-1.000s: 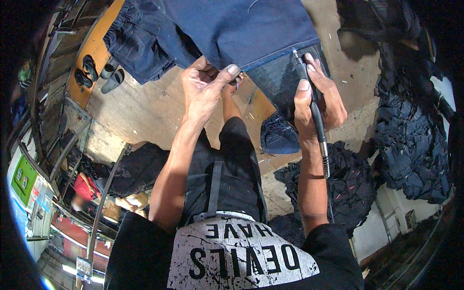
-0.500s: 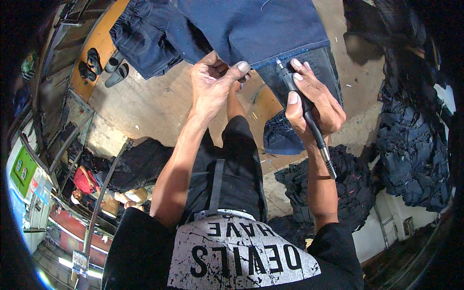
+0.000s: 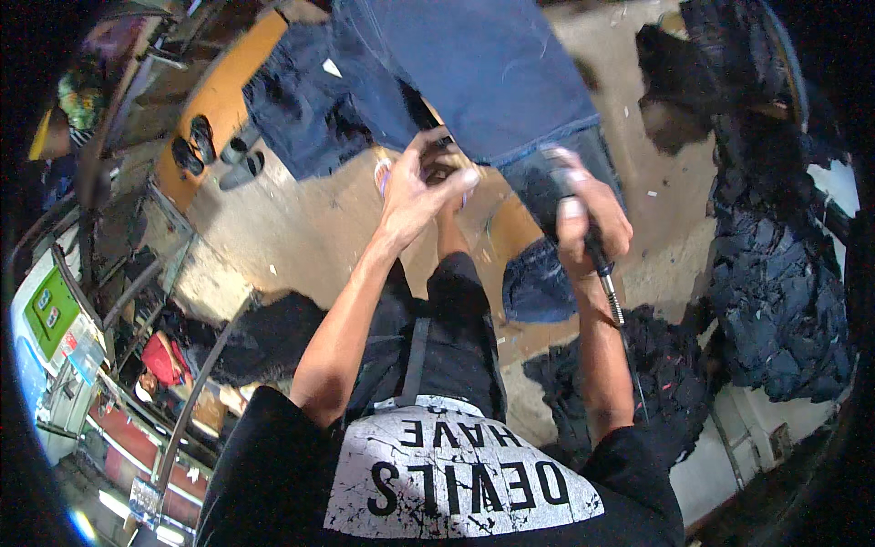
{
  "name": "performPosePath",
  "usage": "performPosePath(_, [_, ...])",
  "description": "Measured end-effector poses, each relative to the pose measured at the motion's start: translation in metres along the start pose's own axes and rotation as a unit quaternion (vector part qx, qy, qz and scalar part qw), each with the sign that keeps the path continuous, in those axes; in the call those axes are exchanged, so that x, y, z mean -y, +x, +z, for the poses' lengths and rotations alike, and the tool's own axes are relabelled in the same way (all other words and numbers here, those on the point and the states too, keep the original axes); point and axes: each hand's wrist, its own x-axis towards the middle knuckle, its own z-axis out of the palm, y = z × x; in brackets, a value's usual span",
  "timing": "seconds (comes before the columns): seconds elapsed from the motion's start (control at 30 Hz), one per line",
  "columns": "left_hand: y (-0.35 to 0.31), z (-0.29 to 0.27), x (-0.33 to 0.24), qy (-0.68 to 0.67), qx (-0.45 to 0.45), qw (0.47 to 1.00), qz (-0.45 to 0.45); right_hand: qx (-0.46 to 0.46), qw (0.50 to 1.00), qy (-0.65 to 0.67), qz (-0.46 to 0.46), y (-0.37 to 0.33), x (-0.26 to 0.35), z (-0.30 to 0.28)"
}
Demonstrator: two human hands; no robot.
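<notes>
A blue denim garment (image 3: 474, 73) is spread out in front of me, its lower hem running slantwise between my hands. From under the hem a dark, flat panel (image 3: 597, 164) sticks out. My right hand (image 3: 592, 219) grips a slim black rotary handpiece (image 3: 597, 251) with a spring sleeve and cable at its rear. Motion smears its fingers and hides the tool's tip, close below the hem. My left hand (image 3: 424, 187) is beside the hem's left end, fingers curved and parted from the thumb, with nothing visible in them.
Another dark blue garment (image 3: 310, 100) lies at the far left, near black sandals (image 3: 194, 146) and grey slippers (image 3: 241, 169). Folded denim (image 3: 538, 283) lies below the panel. Dark cloth heaps (image 3: 775, 292) stand at the right. A person in red (image 3: 164, 358) is at the far left.
The view has shifted, and the denim sits lower in it. My left hand's fingers have loosened by the hem. My right hand has moved slightly, carrying the handpiece, its fingers now blurred.
</notes>
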Motion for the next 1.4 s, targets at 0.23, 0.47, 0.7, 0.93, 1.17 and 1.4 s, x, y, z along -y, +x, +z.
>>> performPosePath(0.23, [0.060, -0.113, -0.104, 0.171, -0.155, 0.970, 0.082, -0.229, 0.908, -0.103, 0.334, 0.030, 0.038, -0.027])
performPosePath(0.47, [0.194, -0.102, -0.141, 0.149, -0.001, 0.982, 0.115, -0.147, 0.932, -0.110, 0.313, 0.049, -0.025, 0.001])
performPosePath(0.7, [0.084, -0.069, -0.175, 0.588, -0.054, 0.668, 0.452, -0.162, 0.938, -0.091, 0.292, -0.029, -0.049, -0.080])
performPosePath(0.93, [0.020, 0.131, -0.085, 0.558, 0.063, 0.716, 0.415, -0.198, 0.846, -0.273, 0.413, -0.118, -0.092, -0.222])
performPosePath(1.17, [0.019, 0.176, -0.057, 0.485, -0.058, 0.805, 0.336, -0.244, 0.861, -0.360, 0.263, -0.018, -0.133, -0.224])
performPosePath(1.4, [0.156, 0.051, -0.179, 0.534, -0.058, 0.748, 0.390, -0.080, 0.991, -0.054, 0.097, 0.057, -0.001, -0.044])
